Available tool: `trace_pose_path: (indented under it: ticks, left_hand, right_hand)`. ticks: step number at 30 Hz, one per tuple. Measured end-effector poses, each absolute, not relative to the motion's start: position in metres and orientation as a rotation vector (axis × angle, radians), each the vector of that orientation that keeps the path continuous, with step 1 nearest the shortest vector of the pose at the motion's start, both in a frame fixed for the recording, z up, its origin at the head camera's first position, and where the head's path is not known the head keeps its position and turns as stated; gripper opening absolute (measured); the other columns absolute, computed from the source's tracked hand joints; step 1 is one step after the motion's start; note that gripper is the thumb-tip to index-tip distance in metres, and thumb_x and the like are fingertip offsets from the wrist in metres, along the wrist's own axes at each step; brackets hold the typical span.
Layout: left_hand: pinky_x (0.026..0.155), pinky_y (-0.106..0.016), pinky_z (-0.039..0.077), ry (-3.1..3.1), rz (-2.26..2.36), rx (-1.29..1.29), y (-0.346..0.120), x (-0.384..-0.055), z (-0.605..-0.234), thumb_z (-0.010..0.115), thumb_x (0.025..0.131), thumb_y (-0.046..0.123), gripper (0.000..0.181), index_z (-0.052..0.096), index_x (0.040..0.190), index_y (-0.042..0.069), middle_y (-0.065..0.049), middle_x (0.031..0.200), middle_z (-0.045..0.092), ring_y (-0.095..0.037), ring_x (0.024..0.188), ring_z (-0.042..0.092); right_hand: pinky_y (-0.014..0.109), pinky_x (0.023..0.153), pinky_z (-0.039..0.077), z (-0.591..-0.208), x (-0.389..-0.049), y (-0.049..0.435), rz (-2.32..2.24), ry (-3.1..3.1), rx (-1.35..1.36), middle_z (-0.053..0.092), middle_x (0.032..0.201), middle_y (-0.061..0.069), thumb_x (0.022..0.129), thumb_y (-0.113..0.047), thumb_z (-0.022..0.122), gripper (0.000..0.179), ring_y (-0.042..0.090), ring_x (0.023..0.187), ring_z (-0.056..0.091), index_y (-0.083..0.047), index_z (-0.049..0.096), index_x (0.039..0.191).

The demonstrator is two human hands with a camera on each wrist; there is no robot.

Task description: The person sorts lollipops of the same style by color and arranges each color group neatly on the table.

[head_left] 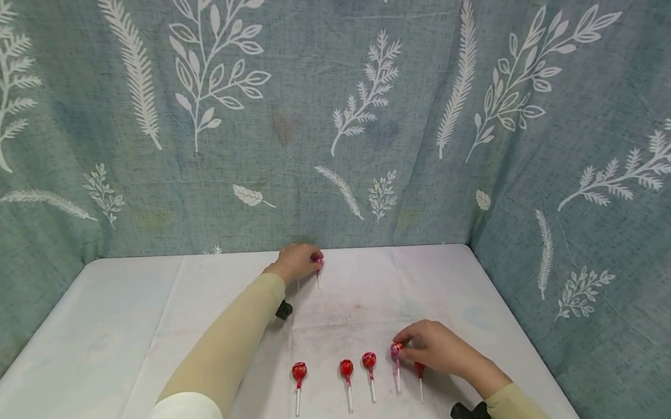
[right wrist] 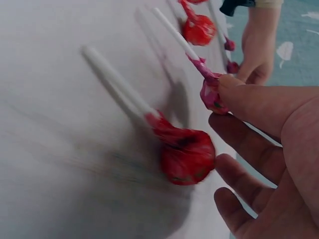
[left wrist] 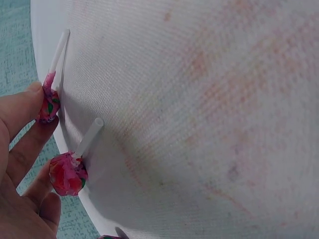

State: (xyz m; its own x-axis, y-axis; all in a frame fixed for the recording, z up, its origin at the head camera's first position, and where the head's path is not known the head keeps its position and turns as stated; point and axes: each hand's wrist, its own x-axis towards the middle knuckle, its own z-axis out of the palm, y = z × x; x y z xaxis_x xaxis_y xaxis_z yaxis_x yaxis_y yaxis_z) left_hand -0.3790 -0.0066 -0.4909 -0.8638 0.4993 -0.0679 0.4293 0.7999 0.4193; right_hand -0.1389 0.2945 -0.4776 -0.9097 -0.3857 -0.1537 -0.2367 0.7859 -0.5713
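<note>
Lower right of the head view, the right hand (head_left: 436, 345) pinches a pink-wrapped round lollipop (right wrist: 211, 95) by its candy head, its white stick pointing down the frame. A red-wrapped round lollipop (right wrist: 188, 158) lies just beside its other fingers. Upper centre, the left hand (head_left: 295, 262) pinches another pink-wrapped lollipop (left wrist: 51, 107), stick also downward. Three red-wrapped lollipops (head_left: 346, 367), lower centre, lie left of the right hand, which is nearer them; no container shows
</note>
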Motion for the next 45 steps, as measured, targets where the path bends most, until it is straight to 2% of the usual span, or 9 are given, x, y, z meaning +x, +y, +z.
trace_pose_path:
  ticks: [4, 9, 20, 28, 45]
  left_hand:
    - [0.099, -0.056, 0.032, 2.809, 0.586, 0.721, -0.007, -0.380, -0.492, 0.069, 0.095, 0.031, 0.023, 0.070, 0.115, 0.020, 0.001, 0.112, 0.066, -0.029, 0.113, 0.054]
    - [0.101, -0.056, 0.032, 2.807, 0.589, 0.721, -0.007, -0.378, -0.490, 0.069, 0.095, 0.030, 0.025, 0.070, 0.117, 0.020, 0.000, 0.114, 0.066, -0.030, 0.113, 0.054]
    - [0.103, -0.057, 0.029, 2.801, 0.621, 0.705, -0.009, -0.375, -0.489, 0.067, 0.097, 0.029, 0.028, 0.069, 0.122, 0.018, -0.001, 0.117, 0.065, -0.030, 0.116, 0.053]
    - [0.101, -0.057, 0.031, 2.798, 0.608, 0.705, -0.008, -0.379, -0.494, 0.067, 0.097, 0.030, 0.029, 0.068, 0.124, 0.019, 0.000, 0.116, 0.065, -0.029, 0.115, 0.054]
    - [0.100, -0.057, 0.033, 2.826, 0.581, 0.696, -0.005, -0.374, -0.492, 0.066, 0.097, 0.031, 0.030, 0.068, 0.124, 0.020, 0.000, 0.117, 0.066, -0.029, 0.116, 0.056]
  right_hand:
    - [0.046, 0.091, 0.050, -0.474, -0.145, 0.297, -0.818, 2.755, -0.451, 0.067, 0.102, -0.014, 0.091, -0.029, 0.074, 0.026, 0.015, 0.105, 0.061, -0.018, 0.074, 0.114]
    - [0.048, 0.093, 0.049, -0.474, -0.153, 0.298, -0.794, 2.830, -0.432, 0.068, 0.107, -0.009, 0.092, -0.028, 0.072, 0.025, 0.019, 0.110, 0.061, -0.017, 0.073, 0.115]
    - [0.046, 0.094, 0.048, -0.472, -0.170, 0.301, -0.805, 2.946, -0.334, 0.069, 0.106, -0.007, 0.091, -0.021, 0.074, 0.022, 0.019, 0.109, 0.062, -0.016, 0.074, 0.113]
    - [0.048, 0.095, 0.047, -0.469, -0.187, 0.303, -0.794, 2.951, -0.276, 0.069, 0.106, -0.007, 0.091, -0.023, 0.074, 0.022, 0.021, 0.111, 0.061, -0.017, 0.074, 0.112]
    - [0.048, 0.099, 0.045, -0.465, -0.237, 0.294, -0.699, 2.954, -0.276, 0.069, 0.114, 0.001, 0.095, -0.020, 0.070, 0.026, 0.026, 0.117, 0.059, -0.012, 0.072, 0.120]
